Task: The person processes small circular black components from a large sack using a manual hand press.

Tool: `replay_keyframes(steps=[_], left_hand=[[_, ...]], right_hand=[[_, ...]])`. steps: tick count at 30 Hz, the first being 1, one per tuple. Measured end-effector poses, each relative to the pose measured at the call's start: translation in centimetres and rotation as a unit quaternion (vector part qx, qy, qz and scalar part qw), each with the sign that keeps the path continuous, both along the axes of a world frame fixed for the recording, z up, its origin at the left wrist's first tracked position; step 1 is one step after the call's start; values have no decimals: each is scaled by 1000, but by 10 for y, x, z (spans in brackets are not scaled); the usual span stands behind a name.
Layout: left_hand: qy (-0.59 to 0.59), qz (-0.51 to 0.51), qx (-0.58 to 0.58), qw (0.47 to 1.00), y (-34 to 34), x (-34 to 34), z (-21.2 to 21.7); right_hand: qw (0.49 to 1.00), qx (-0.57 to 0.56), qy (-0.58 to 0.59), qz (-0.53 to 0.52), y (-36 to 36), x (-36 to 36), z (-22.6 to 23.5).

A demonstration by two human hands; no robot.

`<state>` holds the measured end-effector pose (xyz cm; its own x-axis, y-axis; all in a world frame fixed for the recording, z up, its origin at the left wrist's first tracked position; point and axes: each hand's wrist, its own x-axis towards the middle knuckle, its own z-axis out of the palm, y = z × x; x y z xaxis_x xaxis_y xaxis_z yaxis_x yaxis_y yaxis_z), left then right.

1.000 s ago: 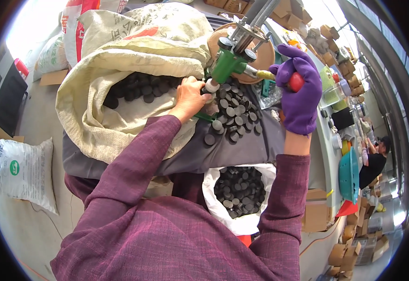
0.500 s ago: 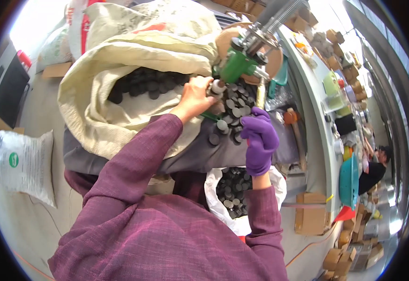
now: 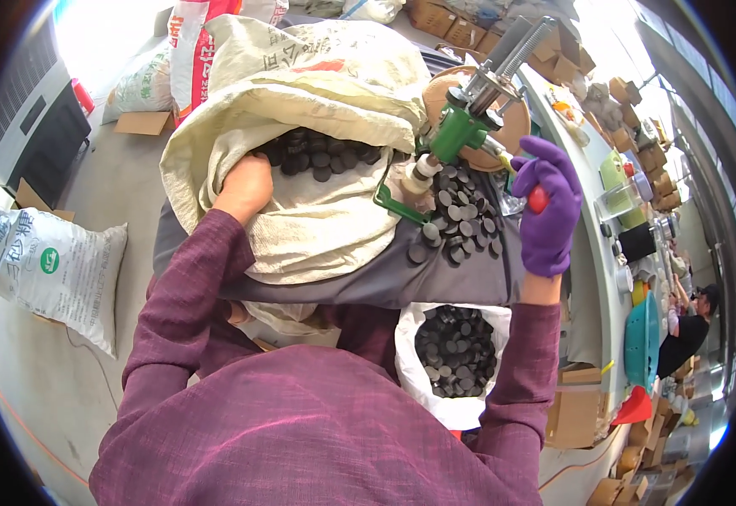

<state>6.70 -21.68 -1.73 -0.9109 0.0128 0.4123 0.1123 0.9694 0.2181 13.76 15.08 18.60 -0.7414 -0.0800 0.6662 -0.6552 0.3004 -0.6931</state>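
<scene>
Head view: the left hand [image 3: 248,185] is reaching into the sack [image 3: 309,249], its fingertips hidden at the left edge of the black discs [image 3: 326,156]; can't tell how far they're opening or if they're gripping any. The gloved right hand [image 3: 548,207] is curling around the red knob [image 3: 538,199], just beside the green press [image 3: 456,135].

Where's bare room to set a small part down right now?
Best: the dark cloth along the near edge, between the cream sack, the loose black discs and the white bag below. Crowded: beneath the green press, beside which discs pile up, and the sack's mouth, where discs and the left hand take up room.
</scene>
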Motion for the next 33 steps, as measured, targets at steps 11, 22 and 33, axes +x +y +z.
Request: replay_keyframes(steps=[11,22,33], left_hand=[[51,-167,128,976,65,8,23],[-68,-181,176,965,89,1,-2],[-70,-179,139,971,96,-5,0]], right_hand=[[996,-76,-46,26,5,-12,13],[995,-72,-53,31,9,-13,12],[998,-56,-27,14,9,-15,9]])
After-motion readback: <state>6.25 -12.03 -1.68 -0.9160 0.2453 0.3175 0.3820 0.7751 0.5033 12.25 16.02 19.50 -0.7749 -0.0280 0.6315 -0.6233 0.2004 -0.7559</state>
